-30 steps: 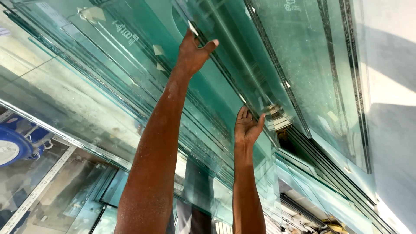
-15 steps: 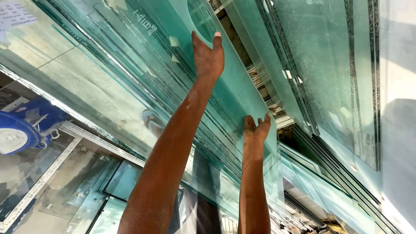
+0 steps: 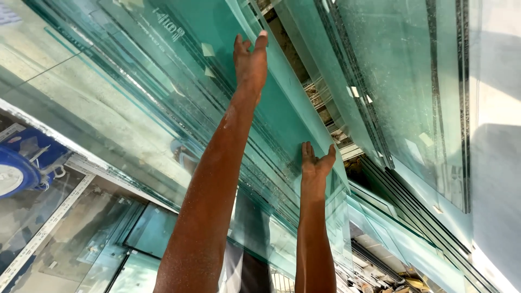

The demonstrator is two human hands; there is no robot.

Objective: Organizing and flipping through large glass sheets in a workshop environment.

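At far left, blue round machine part (image 3: 13, 173) behind stacked glass, beside a metal ruler strip (image 3: 43, 230); further right, left hand (image 3: 251, 62) stretched up, fingers straight and together, palm flat against the green-tinted glass sheet (image 3: 217, 32), gripping nothing; lower and rightward, right hand (image 3: 316, 163) likewise spread flat on the same sheet near its edge; beyond, a gap showing rubble (image 3: 320, 103), then more leaning glass panes (image 3: 401, 81).
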